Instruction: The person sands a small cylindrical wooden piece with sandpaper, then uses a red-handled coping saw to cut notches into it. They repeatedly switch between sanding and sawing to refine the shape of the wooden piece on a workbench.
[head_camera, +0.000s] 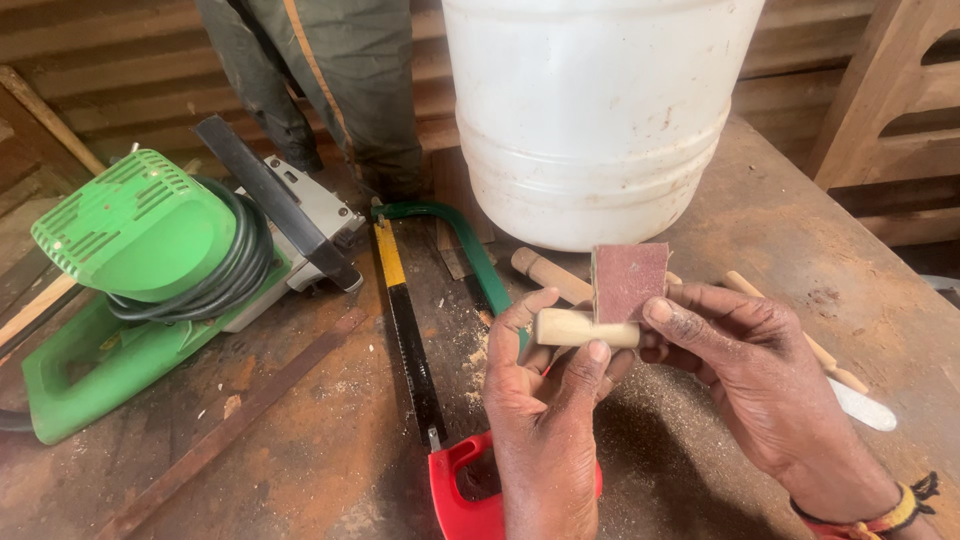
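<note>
Left hand (545, 395) grips a short wooden dowel (570, 327), held level. Right hand (750, 375) pinches reddish sandpaper (628, 280) folded over the dowel's right end. Below them: hacksaw (410, 340) with red handle on the dusty tabletop (780, 230). Green circular saw (160, 270) to the left, white plastic drum (595, 110) behind, more dowels (545, 272) beside it.

No labels, signs or screens show anywhere on the bench. The only thing close to a package is the large white plastic drum (590, 110) standing at the back of the wooden workbench (800, 240) (its top is cut off by the frame). Its ribbed wall looks bare, with perhaps a few reddish smudges, no sticker visible.
</note>
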